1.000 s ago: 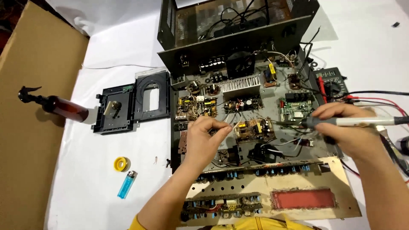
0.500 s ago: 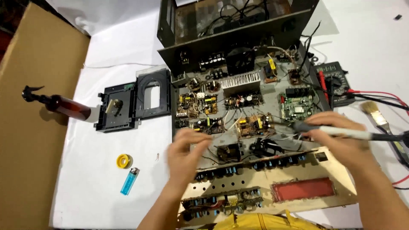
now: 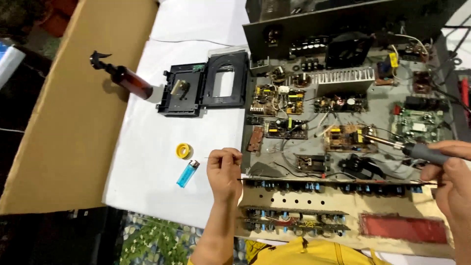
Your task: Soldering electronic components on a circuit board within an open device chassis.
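Pinching thin silver solder wire (image 3: 214, 156), left hand (image 3: 224, 172) fingers closed; right hand (image 3: 454, 176) grips grey-handled soldering iron (image 3: 392, 145), long axis pointing 10 o'clock toward yellow-brown circuit board (image 3: 346, 137), nearer the right hand.

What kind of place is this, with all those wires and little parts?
Probably an electronics repair bench. An opened grey metal chassis full of circuit boards lies on the white-covered table, the right hand holds a grey-handled soldering iron, and the left hand pinches a thin wire.
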